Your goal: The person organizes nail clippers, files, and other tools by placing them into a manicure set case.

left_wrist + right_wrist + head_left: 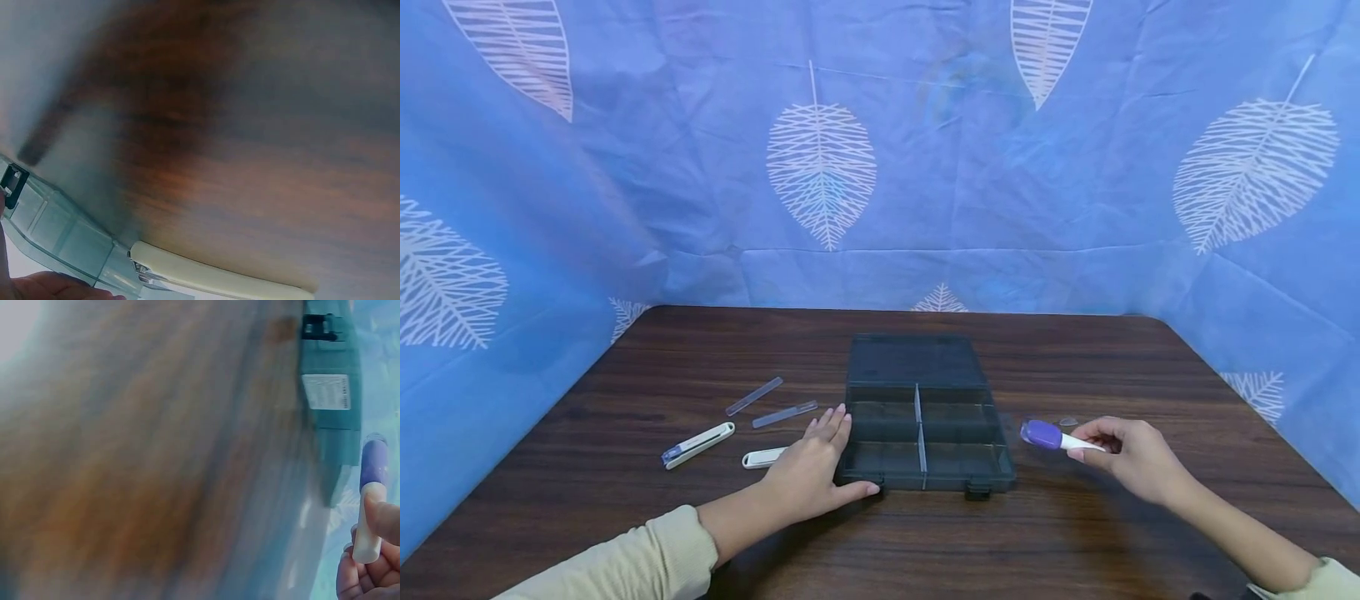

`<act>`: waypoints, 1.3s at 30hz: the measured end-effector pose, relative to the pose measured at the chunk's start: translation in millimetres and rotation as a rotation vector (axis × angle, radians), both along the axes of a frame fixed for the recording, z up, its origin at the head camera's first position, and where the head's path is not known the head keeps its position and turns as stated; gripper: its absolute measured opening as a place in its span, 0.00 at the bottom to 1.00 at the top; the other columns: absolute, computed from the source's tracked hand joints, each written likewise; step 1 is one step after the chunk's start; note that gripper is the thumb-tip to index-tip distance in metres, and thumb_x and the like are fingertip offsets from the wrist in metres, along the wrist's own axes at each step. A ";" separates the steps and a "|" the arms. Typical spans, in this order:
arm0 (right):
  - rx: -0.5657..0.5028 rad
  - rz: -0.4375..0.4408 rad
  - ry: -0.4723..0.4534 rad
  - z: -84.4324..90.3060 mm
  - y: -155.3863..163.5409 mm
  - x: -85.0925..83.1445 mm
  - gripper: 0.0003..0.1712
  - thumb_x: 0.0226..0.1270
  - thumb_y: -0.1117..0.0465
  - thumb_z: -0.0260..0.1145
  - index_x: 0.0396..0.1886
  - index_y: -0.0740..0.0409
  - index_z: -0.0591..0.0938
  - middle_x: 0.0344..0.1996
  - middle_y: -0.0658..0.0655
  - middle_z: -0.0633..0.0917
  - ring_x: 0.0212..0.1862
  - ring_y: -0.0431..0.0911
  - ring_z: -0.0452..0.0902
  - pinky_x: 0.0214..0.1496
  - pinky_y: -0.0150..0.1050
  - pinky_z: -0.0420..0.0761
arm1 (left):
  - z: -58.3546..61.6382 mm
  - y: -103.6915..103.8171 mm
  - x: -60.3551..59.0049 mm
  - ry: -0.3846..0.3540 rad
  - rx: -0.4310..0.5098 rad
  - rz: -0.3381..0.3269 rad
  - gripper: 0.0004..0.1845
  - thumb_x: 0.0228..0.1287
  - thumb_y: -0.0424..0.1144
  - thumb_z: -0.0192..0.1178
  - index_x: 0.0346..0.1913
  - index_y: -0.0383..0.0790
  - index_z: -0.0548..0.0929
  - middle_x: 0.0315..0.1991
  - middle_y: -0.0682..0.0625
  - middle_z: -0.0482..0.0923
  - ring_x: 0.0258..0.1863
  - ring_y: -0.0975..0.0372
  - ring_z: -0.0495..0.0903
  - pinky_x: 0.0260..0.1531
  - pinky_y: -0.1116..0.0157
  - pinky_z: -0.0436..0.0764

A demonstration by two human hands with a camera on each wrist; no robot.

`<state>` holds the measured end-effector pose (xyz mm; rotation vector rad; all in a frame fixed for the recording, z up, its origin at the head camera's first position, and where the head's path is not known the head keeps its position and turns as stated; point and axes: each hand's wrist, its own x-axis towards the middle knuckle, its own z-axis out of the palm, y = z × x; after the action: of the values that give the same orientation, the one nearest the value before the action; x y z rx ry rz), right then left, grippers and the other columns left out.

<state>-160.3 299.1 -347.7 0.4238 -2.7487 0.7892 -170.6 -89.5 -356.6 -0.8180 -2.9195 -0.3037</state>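
1. Dark wood bench point(625, 500) carries everything; the smoky plastic box point(922, 433) lies open in the middle, its lid flat behind and its four compartments showing.
2. My left hand point(812, 471) rests flat against the box's left front corner, fingers straight and relaxed, thumb along the front wall, holding nothing.
3. My right hand point(1131, 454) pinches the white end of a small purple-capped tool point(1051, 436), fingers curled round it. It hovers just right of the box, purple end pointing at it.
4. To do this well, I judge I should keep the left palm bracing the box so it cannot slide, and keep the tool level and lined up with a right-hand compartment, clear of the middle divider point(919, 433).
5. Left of my bracing hand lie a white clipper point(765, 457), a white and blue tool point(697, 444) and two clear strips point(770, 404), all apart from the box.
6. A small clear cap point(1067, 422) sits just behind the purple end.
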 end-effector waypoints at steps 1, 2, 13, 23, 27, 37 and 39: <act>-0.003 -0.002 -0.008 2.2 -2.2 -1.4 0.08 0.52 0.66 0.70 0.33 0.61 0.84 0.22 0.47 0.80 0.19 0.32 0.59 0.19 0.29 0.62 | 0.2 0.0 0.1 0.000 -0.001 0.001 0.48 0.54 0.66 0.57 0.64 0.26 0.65 0.67 0.34 0.61 0.68 0.46 0.60 0.63 0.52 0.67; -0.007 -0.001 -0.012 4.3 -4.5 -2.9 0.08 0.52 0.66 0.70 0.34 0.62 0.84 0.23 0.48 0.81 0.20 0.32 0.60 0.19 0.29 0.62 | 0.4 0.0 0.3 0.000 -0.001 0.001 0.48 0.54 0.65 0.57 0.64 0.26 0.65 0.67 0.34 0.61 0.68 0.46 0.60 0.63 0.52 0.67; -0.064 0.055 -0.044 19.0 -29.9 -19.3 0.08 0.55 0.65 0.69 0.35 0.63 0.84 0.29 0.55 0.84 0.24 0.32 0.67 0.24 0.30 0.69 | 1.1 0.8 0.2 -0.005 -0.004 0.000 0.48 0.54 0.66 0.57 0.64 0.26 0.65 0.67 0.34 0.62 0.68 0.47 0.60 0.63 0.52 0.67; -0.055 0.109 -0.081 27.5 -55.1 -38.9 0.09 0.56 0.64 0.68 0.36 0.63 0.84 0.29 0.55 0.83 0.23 0.35 0.67 0.22 0.31 0.68 | 0.8 0.1 -0.3 0.000 -0.005 -0.001 0.50 0.54 0.67 0.55 0.64 0.26 0.65 0.67 0.35 0.61 0.68 0.48 0.61 0.62 0.51 0.67; -0.056 0.135 -0.093 27.5 -64.8 -48.9 0.07 0.56 0.66 0.68 0.34 0.64 0.84 0.29 0.56 0.83 0.21 0.36 0.67 0.20 0.31 0.69 | 1.9 -0.3 -0.1 -0.005 -0.002 0.000 0.49 0.53 0.67 0.56 0.64 0.26 0.65 0.67 0.35 0.61 0.68 0.48 0.60 0.63 0.51 0.67; 0.063 0.209 -0.048 23.7 -89.2 -71.4 0.04 0.54 0.67 0.69 0.30 0.63 0.84 0.25 0.53 0.81 0.23 0.39 0.63 0.24 0.31 0.64 | 1.8 0.1 -0.1 -0.005 -0.006 0.004 0.50 0.53 0.67 0.56 0.64 0.26 0.65 0.67 0.35 0.61 0.68 0.48 0.61 0.62 0.51 0.67; 0.083 0.221 -0.049 22.0 -93.5 -75.2 0.04 0.54 0.67 0.68 0.30 0.64 0.85 0.24 0.54 0.80 0.24 0.39 0.63 0.25 0.31 0.64 | 1.8 0.1 -0.2 -0.006 -0.007 0.005 0.50 0.53 0.67 0.56 0.64 0.26 0.65 0.67 0.35 0.61 0.68 0.48 0.61 0.62 0.51 0.67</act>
<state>-235.5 205.7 -325.7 0.7448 -2.8206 0.7458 -170.8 -89.4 -354.8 -0.8123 -2.9292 -0.2963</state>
